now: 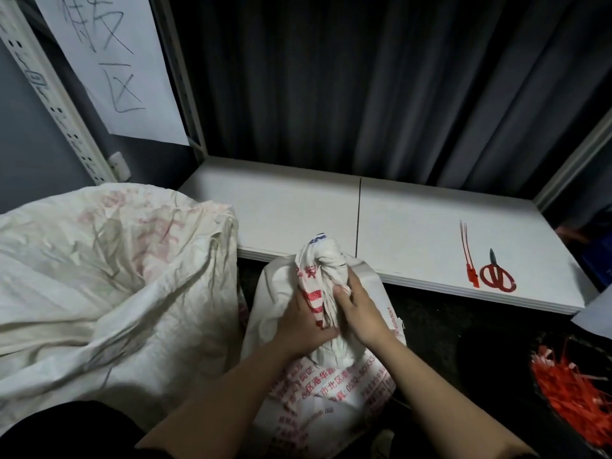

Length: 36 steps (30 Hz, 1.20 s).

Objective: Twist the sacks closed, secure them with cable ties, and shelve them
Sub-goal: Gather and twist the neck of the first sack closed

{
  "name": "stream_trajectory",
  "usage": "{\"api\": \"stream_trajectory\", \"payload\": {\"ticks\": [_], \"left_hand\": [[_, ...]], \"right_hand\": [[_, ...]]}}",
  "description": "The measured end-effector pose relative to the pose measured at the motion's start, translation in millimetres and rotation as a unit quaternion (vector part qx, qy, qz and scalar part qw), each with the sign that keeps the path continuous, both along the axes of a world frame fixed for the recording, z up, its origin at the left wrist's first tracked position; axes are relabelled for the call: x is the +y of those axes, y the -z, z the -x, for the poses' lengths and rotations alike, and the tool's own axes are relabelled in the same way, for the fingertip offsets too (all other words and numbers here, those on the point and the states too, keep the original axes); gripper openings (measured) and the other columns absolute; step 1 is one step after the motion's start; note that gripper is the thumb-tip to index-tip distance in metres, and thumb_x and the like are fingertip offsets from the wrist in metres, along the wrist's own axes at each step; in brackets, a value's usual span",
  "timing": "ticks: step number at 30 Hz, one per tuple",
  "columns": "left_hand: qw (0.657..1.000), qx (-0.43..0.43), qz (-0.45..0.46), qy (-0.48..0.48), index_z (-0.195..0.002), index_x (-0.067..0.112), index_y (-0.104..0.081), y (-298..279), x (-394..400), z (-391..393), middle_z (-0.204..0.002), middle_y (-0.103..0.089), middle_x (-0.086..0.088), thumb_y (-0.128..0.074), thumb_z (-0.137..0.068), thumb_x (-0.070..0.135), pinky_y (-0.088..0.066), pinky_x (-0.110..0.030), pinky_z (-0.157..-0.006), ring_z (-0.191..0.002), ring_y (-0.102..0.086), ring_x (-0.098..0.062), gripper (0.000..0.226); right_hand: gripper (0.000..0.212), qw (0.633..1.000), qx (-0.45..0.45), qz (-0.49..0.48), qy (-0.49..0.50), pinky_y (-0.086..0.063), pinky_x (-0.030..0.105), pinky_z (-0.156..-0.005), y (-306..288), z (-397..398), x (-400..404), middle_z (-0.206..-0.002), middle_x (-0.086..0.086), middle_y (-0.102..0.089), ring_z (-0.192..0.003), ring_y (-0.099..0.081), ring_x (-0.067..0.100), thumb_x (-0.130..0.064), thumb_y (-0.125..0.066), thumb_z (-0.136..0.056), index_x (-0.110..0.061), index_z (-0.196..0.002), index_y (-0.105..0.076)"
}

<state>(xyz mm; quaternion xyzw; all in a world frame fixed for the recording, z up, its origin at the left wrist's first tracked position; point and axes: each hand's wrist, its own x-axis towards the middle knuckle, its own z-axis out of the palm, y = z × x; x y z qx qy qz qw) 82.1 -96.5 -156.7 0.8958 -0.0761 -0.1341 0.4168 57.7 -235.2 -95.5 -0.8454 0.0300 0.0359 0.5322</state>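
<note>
Your left hand (pixel 303 329) and right hand (pixel 356 309) both grip the twisted neck of the sack (pixel 326 389) standing near you, below the shelf (pixel 414 226); cable ties (pixel 468 260) lie far right.

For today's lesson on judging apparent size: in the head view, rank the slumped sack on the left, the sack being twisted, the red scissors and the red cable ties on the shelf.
1. Slumped sack
2. Twisted sack
3. Red scissors and red cable ties: alike, left unranked.
</note>
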Motion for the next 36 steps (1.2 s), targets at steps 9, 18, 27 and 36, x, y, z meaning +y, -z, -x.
{"api": "stream_trajectory", "payload": {"ticks": [9, 18, 27, 36], "left_hand": [[0.989, -0.049, -0.059, 0.129, -0.151, 0.014, -0.006, -2.8, -10.8, 17.8, -0.154, -0.025, -0.004, -0.061, -0.056, 0.067, -0.032, -0.042, -0.111, -0.140, -0.028, -0.023, 0.121], [0.996, 0.054, 0.055, 0.042, -0.143, 0.036, -0.010, -7.2, -4.9, 22.3, -0.131, -0.052, 0.007, -0.067, -0.063, 0.045, -0.045, -0.033, -0.094, -0.118, -0.053, -0.013, 0.098], [0.986, 0.101, 0.110, 0.077, -0.149, 0.017, 0.000, -16.9, -2.3, 22.9, -0.145, -0.031, 0.007, -0.074, -0.068, 0.023, -0.032, -0.011, -0.104, -0.132, -0.034, -0.008, 0.110], [0.980, 0.121, 0.155, -0.015, -0.139, 0.024, -0.027, -62.7, 15.9, 14.8, -0.133, -0.052, -0.002, -0.066, -0.057, 0.032, -0.045, -0.041, -0.104, -0.120, -0.054, -0.020, 0.091]], "right_hand": [[0.105, 0.995, -0.024, 0.096, 0.027, -0.040, 0.046, -0.104, 28.7, -18.1, 11.5, -0.146, 0.006, -0.040, -0.127, -0.045, 0.030, -0.069, -0.057, -0.065, -0.024, -0.149, -0.014], [0.056, 0.992, -0.049, 0.109, 0.048, -0.041, 0.039, -0.099, 38.2, -24.6, 2.6, -0.130, 0.007, -0.050, -0.117, -0.050, 0.029, -0.032, -0.059, -0.092, -0.014, -0.140, -0.036], [0.077, 0.989, -0.033, 0.134, 0.045, -0.036, 0.041, -0.106, 32.3, -12.0, 11.3, -0.142, 0.006, -0.042, -0.128, -0.042, 0.028, -0.053, -0.056, -0.084, -0.023, -0.148, -0.025], [0.132, 0.987, 0.001, 0.088, 0.134, -0.037, 0.050, -0.107, -2.2, 2.7, -2.2, -0.148, 0.004, -0.039, -0.134, -0.040, 0.028, -0.080, -0.073, -0.044, -0.024, -0.148, -0.016]]}}
